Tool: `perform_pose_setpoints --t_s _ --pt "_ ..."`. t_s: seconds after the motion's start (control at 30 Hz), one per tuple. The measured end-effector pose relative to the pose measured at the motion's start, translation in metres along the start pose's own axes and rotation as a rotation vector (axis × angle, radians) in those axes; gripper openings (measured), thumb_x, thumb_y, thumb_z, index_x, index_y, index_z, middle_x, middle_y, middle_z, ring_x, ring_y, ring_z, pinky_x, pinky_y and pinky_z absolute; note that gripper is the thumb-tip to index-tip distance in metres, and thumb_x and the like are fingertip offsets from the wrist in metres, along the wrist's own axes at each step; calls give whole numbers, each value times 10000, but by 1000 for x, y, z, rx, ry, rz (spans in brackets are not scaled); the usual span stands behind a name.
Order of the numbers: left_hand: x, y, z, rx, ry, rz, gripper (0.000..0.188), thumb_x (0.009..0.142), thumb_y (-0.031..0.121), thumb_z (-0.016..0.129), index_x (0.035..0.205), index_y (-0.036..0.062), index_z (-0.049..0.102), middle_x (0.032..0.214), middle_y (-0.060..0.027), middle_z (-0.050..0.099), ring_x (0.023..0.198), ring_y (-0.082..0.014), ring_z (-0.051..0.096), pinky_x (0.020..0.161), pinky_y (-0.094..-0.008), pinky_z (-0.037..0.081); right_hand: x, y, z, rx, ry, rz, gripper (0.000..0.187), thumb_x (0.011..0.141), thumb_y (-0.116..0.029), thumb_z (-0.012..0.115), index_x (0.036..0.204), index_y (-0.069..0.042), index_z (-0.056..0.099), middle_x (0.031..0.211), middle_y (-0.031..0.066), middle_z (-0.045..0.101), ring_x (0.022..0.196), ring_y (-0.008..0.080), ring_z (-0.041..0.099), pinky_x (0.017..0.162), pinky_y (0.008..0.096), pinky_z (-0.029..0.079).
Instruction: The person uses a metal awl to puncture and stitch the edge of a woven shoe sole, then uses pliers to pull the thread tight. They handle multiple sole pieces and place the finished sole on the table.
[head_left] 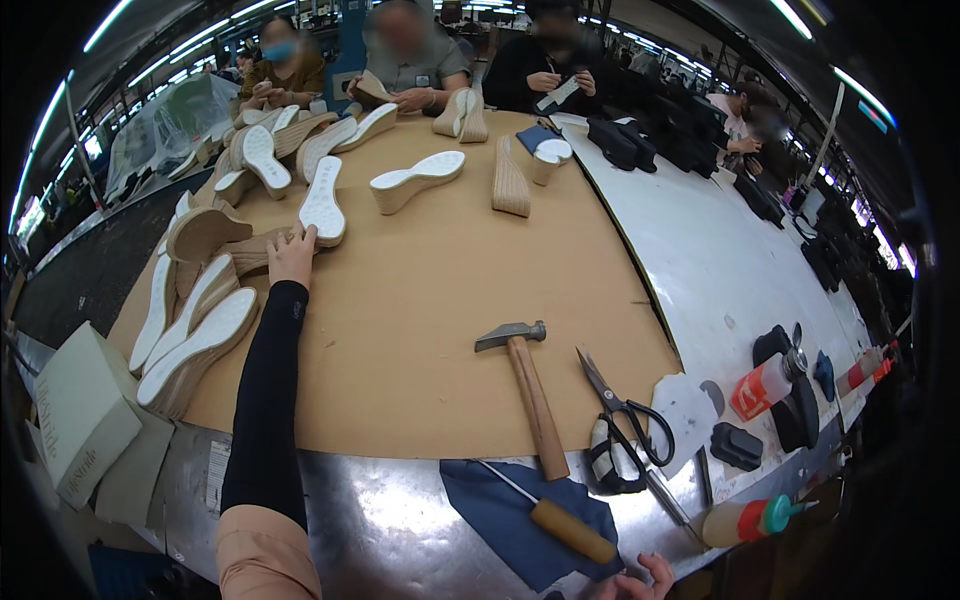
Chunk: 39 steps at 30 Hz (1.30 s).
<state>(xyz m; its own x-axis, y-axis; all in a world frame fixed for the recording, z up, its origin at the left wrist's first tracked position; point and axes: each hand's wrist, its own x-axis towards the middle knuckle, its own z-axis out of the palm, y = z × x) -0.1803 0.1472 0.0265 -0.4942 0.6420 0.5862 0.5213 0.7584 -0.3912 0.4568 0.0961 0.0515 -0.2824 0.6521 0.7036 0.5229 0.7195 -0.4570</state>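
My left hand (291,257), its arm in a black sleeve, reaches across the brown board and grips the near end of a wedge shoe sole (322,203) with a white top. A pile of similar wedge soles (197,345), white on top with tan woven-look sides, lies to the left of that arm. Only part of my right hand (637,582) shows at the lower edge; its fingers are loosely bent and apart, with nothing visible in them. Closest to it is an awl (572,530) with a wooden handle, resting on a dark blue cloth (480,500).
A hammer (530,390) and black scissors (625,420) lie ahead of my right hand. Bottles (765,388) and black pieces stand on the white table (690,260) at right. A box (85,420) is at left. Several people work across the brown board (430,300).
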Motion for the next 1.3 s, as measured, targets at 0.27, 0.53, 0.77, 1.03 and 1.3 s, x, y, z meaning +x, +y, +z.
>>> perform_pose_setpoints --t_s 0.27,0.53,0.77,1.03,1.3 --pt "-37 -7 -95 -439 -36 427 494 725 -4 576 1188 168 566 1253 -122 563 992 -295 615 904 -439 431 3 0 -4 147 -1 -4 182 770 -21 662 948 -20 624 1155 267 575 1038 383 573 858 461 474" --pt "-130 -50 -227 -714 -69 773 423 774 -30 586 1161 139 604 1345 -100 531 1193 -272 541 1035 -498 369 79 -40 -47 899 -293 84 700 942 -612 416 957 31 692 1272 321 532 1307 420 424 1097 547 256" --pt "-201 -106 -319 -570 -273 858 489 702 -39 607 1133 189 640 1392 -68 508 1183 -222 547 1072 -447 318 111 -84 -94 1435 -414 -280 476 964 -483 491 847 -98 746 1255 259 558 1238 434 463 1069 565 280" --pt "-231 -95 -345 -936 -481 213 372 869 179 635 1215 54 580 924 -147 681 852 -341 651 791 -408 491 102 -85 -95 2110 -602 -391 191 914 -185 596 1003 -17 620 1194 244 541 1175 353 494 961 431 425" --pt "-249 -60 -331 -686 -342 50 427 678 271 809 971 4 649 683 -91 600 644 -276 575 597 -379 463 62 -108 -142 2183 -368 -212 177 925 -173 559 965 -14 625 1038 171 549 986 261 510 840 340 450"
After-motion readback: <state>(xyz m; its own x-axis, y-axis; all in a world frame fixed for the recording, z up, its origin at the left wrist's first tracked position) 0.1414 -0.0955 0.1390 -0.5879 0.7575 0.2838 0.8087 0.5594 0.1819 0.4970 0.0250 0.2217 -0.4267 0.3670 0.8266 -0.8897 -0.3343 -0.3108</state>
